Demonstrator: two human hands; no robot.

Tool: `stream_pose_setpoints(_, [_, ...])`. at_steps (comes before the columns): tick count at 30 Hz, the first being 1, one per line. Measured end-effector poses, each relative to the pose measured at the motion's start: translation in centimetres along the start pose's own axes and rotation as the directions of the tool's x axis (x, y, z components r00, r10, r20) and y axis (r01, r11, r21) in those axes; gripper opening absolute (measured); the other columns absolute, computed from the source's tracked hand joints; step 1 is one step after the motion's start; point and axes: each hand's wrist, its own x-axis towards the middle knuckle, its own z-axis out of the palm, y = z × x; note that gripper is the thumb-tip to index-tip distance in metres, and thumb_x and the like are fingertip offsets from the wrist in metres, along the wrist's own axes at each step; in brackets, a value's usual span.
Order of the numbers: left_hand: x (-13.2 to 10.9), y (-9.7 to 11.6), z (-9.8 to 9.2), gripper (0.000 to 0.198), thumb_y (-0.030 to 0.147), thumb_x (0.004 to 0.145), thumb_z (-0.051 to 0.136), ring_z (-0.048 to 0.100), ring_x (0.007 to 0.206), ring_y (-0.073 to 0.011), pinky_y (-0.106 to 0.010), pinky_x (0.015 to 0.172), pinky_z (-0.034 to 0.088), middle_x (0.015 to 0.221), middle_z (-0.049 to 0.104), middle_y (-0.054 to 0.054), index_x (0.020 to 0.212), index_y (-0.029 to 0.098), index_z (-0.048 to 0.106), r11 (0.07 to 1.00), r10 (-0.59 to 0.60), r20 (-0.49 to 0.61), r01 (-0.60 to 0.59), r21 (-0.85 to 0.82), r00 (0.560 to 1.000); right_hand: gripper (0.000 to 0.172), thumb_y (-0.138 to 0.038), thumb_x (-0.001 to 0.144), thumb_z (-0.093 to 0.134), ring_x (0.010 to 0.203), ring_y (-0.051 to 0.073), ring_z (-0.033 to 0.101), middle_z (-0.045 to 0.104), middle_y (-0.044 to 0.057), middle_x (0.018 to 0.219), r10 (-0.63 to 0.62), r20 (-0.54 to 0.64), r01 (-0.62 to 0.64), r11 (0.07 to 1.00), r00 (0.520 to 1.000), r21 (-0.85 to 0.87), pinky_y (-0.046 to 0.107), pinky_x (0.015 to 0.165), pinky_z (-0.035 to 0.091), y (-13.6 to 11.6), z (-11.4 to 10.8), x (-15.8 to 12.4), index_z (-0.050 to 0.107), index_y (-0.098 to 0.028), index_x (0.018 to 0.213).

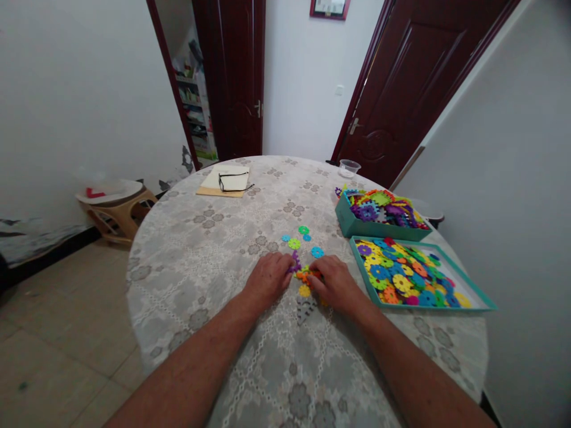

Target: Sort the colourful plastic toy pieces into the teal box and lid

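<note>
My left hand [270,276] is closed, with its fingertips on a purple toothed plastic piece [295,261]. Facing it, my right hand [335,280] has its fingers bent around an orange toothed piece [303,276], with some yellow beside it. The two pieces are close together; whether they are joined I cannot make out. Just below lie a yellow-orange gear disc [304,290] and a grey pointed piece [306,309] with dark marks. Beyond my hands are a blue disc [317,252], a lime disc [294,244], a green disc [304,230] and smaller blue ones.
On the right, a teal box [383,230] is heaped with toothed pieces, and a shallow teal tray [473,308] holds many coloured discs. A clear plastic cup [349,167] stands at the far edge. Black glasses [232,182] rest on papers [214,181] at the back left of the round table [187,255].
</note>
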Motion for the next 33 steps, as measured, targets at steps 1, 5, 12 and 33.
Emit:
stream_pose_setpoints(1, [0.0, -0.1, 0.1, 0.007, 0.019, 0.094, 0.059, 0.059, 0.094, -0.0228, -0.035, 0.086, 0.047, 0.097, 0.064, -0.005, 0.1, 0.022, 0.061, 1.0, -0.005, -0.01, 0.005, -0.019, 1.0, 0.014, -0.032, 0.096, 0.063, 0.101, 0.025, 0.058, 0.069, 0.008, 0.102, -0.001, 0.002, 0.001, 1.0, 1.0, -0.002, 0.038, 0.093, 0.041, 0.0, 0.1, 0.0, 0.069, -0.021, 0.102])
stream_pose_setpoints(5, [-0.1, -0.4, 0.6, 0.014, 0.013, 0.094, 0.054, 0.059, 0.093, -0.0196, -0.032, 0.085, 0.048, 0.099, 0.061, -0.004, 0.103, 0.022, 0.06, 0.99, -0.005, -0.075, -0.005, -0.139, 0.997, 0.032, -0.03, 0.096, 0.063, 0.105, 0.026, 0.057, 0.069, 0.01, 0.112, 0.002, -0.019, -0.002, 1.0, 1.0, 0.031, 0.04, 0.096, 0.041, 0.2, 0.6, 0.0, 0.065, -0.02, 0.126])
stream_pose_setpoints(12, [0.0, -0.4, -0.2, 0.036, 0.004, 0.085, 0.056, 0.062, 0.095, -0.0187, -0.033, 0.086, 0.052, 0.107, 0.065, -0.005, 0.117, 0.021, 0.058, 0.945, -0.03, -0.171, -0.028, -0.327, 0.985, 0.011, -0.03, 0.095, 0.065, 0.091, 0.022, 0.057, 0.066, 0.006, 0.093, -0.004, -0.006, 0.005, 0.983, 1.0, 0.182, 0.035, 0.083, 0.043, 0.2, 0.4, 0.2, 0.067, -0.021, 0.101])
stream_pose_setpoints(33, [0.4, 0.5, -1.8, 0.028, 0.011, 0.085, 0.055, 0.065, 0.089, -0.0189, -0.033, 0.084, 0.053, 0.099, 0.07, -0.006, 0.109, 0.019, 0.067, 0.828, -0.217, -0.15, 0.1, -0.552, 0.965, 0.048, -0.045, 0.077, 0.084, 0.074, 0.014, 0.065, 0.072, 0.002, 0.098, 0.449, 0.194, -0.208, -0.019, 0.872, 0.978, 0.026, 0.065, 0.058, 1.1, -0.5, 1.2, 0.066, -0.024, 0.117])
